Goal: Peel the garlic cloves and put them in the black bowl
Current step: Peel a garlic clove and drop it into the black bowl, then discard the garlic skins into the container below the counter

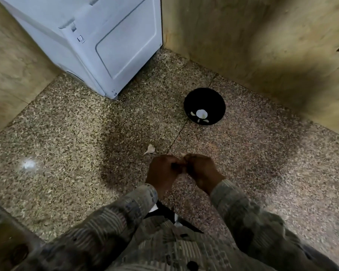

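Peeling is judged under way: a pale garlic clove (182, 154) is pinched between the curled fingers of the left hand (161, 173) and right hand (202, 171). A spare clove (150, 149) lies on the floor (67, 133) nearby. Next, the skin must be stripped and the clove carried to the black bowl (204, 96) beyond.

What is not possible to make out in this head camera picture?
- Head view: small pale piece gripped by left hand and right hand, mostly hidden by their fingers.
- Head view: white bits in the round black bowl, too small to tell cloves from skins.
- Head view: white spot on the speckled stone floor, blurred.
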A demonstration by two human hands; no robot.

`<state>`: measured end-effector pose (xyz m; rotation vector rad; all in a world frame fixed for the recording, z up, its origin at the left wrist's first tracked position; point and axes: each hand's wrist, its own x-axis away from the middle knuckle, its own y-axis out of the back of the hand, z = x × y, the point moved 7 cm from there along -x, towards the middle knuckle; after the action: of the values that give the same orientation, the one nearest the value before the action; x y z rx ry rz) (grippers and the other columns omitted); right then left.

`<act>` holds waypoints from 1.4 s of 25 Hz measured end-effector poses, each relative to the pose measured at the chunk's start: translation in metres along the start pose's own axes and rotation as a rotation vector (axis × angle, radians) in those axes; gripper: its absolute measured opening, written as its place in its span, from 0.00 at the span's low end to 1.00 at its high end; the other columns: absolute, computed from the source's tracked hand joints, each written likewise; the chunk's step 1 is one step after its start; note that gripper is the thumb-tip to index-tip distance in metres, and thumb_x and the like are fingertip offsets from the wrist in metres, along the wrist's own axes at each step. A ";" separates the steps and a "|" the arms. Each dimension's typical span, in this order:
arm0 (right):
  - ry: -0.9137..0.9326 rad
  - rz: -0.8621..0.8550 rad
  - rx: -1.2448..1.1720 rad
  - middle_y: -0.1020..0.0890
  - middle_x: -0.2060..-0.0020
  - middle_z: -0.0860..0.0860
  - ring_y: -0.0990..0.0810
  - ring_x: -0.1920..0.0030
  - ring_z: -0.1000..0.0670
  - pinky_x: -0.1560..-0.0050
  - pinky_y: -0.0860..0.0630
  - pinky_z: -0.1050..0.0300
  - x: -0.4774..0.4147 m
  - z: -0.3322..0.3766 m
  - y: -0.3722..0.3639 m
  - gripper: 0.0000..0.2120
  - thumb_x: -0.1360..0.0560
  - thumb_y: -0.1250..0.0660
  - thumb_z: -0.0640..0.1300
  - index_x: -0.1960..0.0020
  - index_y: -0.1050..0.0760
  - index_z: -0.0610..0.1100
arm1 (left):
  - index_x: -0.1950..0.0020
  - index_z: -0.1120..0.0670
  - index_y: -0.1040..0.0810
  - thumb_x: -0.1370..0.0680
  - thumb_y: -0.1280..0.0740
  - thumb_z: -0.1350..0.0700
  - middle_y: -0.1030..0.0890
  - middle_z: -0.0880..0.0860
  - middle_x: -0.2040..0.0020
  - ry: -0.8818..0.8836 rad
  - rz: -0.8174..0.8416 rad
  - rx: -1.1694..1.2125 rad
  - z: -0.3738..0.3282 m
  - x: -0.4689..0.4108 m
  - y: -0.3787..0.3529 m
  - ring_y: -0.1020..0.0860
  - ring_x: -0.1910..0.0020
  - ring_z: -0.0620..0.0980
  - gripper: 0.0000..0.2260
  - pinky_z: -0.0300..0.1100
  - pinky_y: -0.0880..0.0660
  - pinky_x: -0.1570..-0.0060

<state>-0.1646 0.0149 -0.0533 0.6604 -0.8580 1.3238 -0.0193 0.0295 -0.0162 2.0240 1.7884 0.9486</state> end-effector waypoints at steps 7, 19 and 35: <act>0.241 -0.248 0.381 0.13 0.66 0.50 0.13 0.60 0.47 0.52 0.15 0.45 -0.050 0.050 0.001 0.06 0.30 0.24 0.41 0.65 0.14 0.49 | 0.52 0.52 0.13 0.25 0.29 0.61 0.13 0.47 0.51 0.215 -0.070 0.065 0.060 -0.002 0.005 0.18 0.62 0.39 0.07 0.32 0.23 0.61; 0.901 -0.015 1.482 0.24 0.33 0.35 0.25 0.31 0.34 0.36 0.22 0.44 -0.003 0.007 -0.039 0.21 0.18 0.49 0.35 0.29 0.27 0.35 | 0.38 0.72 0.21 0.19 0.42 0.52 0.18 0.69 0.44 1.132 0.551 1.307 0.089 0.125 -0.082 0.17 0.48 0.65 0.25 0.60 0.23 0.38; 1.266 0.328 1.621 0.47 0.18 0.39 0.51 0.17 0.40 0.20 0.44 0.38 0.082 -0.196 0.027 0.33 0.14 0.51 0.57 0.18 0.44 0.36 | 0.57 0.60 0.17 0.25 0.39 0.57 0.19 0.53 0.68 0.951 0.305 1.325 0.107 0.145 -0.135 0.20 0.69 0.50 0.12 0.43 0.23 0.64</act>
<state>-0.1581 0.2251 -0.0930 0.6251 1.3731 2.1492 -0.0537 0.2181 -0.1358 2.8738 3.3064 0.9901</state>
